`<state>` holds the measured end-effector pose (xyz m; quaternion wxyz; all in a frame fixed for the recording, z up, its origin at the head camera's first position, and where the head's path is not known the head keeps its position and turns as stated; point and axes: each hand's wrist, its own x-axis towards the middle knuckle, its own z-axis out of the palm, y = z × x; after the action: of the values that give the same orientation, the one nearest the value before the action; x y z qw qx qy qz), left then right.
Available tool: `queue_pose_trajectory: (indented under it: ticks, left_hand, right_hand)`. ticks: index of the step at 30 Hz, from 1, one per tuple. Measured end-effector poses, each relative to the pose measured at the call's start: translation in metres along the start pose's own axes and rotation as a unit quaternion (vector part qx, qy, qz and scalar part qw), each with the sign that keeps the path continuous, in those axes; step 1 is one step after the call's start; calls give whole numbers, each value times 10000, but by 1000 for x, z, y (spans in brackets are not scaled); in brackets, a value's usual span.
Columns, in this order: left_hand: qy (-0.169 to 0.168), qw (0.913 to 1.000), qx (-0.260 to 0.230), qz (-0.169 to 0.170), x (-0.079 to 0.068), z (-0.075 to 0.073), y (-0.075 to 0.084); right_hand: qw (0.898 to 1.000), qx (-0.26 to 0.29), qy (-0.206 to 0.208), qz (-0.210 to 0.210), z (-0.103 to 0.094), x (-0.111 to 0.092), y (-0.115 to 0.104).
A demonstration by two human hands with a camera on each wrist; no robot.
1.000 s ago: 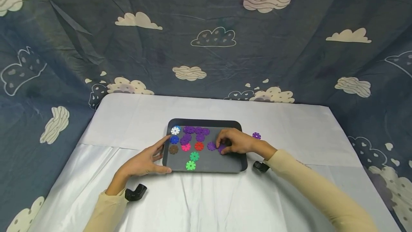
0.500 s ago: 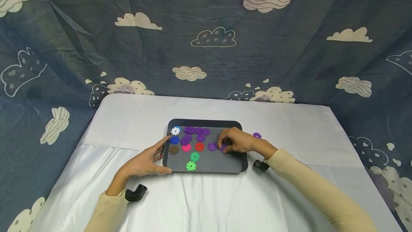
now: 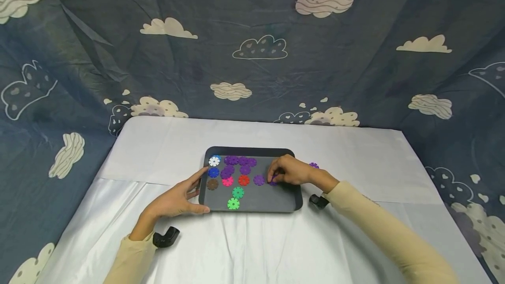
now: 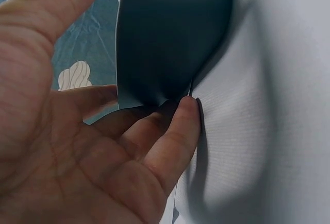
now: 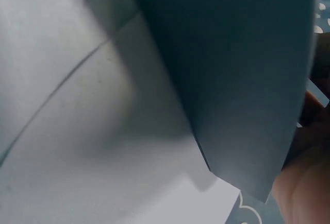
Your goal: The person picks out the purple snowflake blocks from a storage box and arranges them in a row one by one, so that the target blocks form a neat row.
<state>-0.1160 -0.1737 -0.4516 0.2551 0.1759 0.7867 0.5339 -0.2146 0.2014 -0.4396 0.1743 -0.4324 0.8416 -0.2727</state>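
Observation:
In the head view a dark grey tray point(image 3: 260, 203) holds snowflake-shaped toy discs. My left hand point(image 3: 175, 198) grips the tray's left side, thumb by the front corner; the left wrist view has the fingers point(image 4: 178, 139) bent against the tray wall. Over the tray's right part, my right hand point(image 3: 289, 171) pinches a purple snowflake disc point(image 3: 272, 182), mostly hidden by the fingertips. Left of it lies another purple snowflake disc point(image 3: 258, 180). The right wrist view shows mostly the tray's outer wall point(image 5: 242, 90), with part of the hand at its edge.
White point(image 3: 214, 161), blue point(image 3: 213, 172), brown point(image 3: 212, 184), pink point(image 3: 227, 181), red point(image 3: 243, 180) and green discs point(image 3: 238, 192) lie in the tray, with several purple discs point(image 3: 231, 160) behind. One purple disc point(image 3: 314, 165) is on the white cloth point(image 3: 260, 249), right of the tray.
The right fingers have shifted very slightly at the purple snowflake disc, which is now more covered by the fingertips. The left hand and the tray stay in place.

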Motion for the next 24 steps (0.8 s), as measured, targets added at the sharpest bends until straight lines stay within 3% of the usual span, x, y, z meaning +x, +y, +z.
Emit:
queue_pose_trajectory:
  ticks: [9,16,24]
  left_hand:
    - [0,10000,-35,-35,0,0,0]
    - [4,10000,-54,-57,-1,1,1]
    - [-18,10000,-28,8,0,1,0]
  right_hand:
    - [9981,563,-4,269,-5,-1,1]
    - [9882,1399,304,547,-16,-10,-2]
    - [9834,1514,718,703,-28,-30,4]
